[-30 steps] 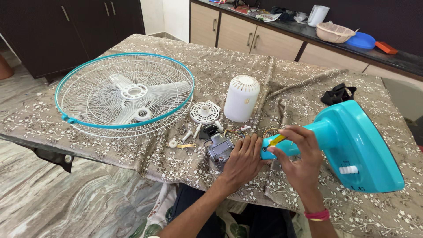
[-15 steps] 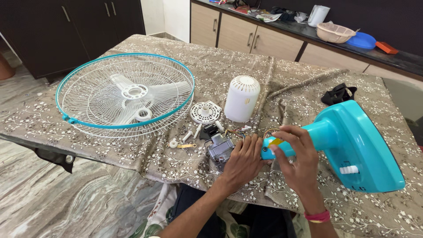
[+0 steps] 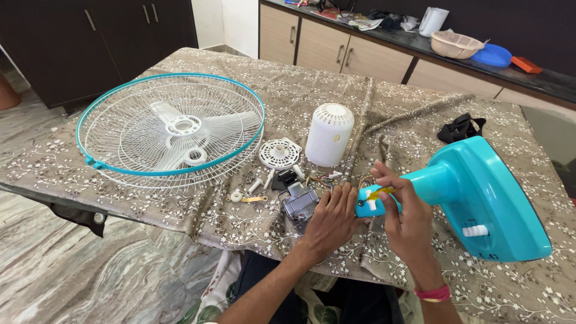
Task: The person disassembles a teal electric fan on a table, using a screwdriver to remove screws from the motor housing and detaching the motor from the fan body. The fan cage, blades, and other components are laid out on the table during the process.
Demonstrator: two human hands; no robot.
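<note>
A turquoise fan stand (image 3: 486,204) lies on its side on the cloth-covered table (image 3: 288,96), its neck pointing left. My right hand (image 3: 403,216) wraps over the neck end and pinches a small yellow piece (image 3: 379,193) at its opening. My left hand (image 3: 331,217) rests against the neck's tip, fingers curled beside the grey metal fan motor (image 3: 299,203), whose coloured wires (image 3: 324,178) run toward the neck. I cannot tell whether the left hand grips anything.
A white and turquoise fan grille with blades (image 3: 171,129) lies at the left. A white motor cover (image 3: 328,134), a round white vented cap (image 3: 278,152) and small loose parts (image 3: 249,193) sit mid-table. A black strap (image 3: 460,127) lies far right. A counter with bowls (image 3: 457,43) stands behind.
My right hand has shifted left along the stand's neck and turned, bringing the yellow piece closer to the neck's opening. The left hand has stayed in place.
</note>
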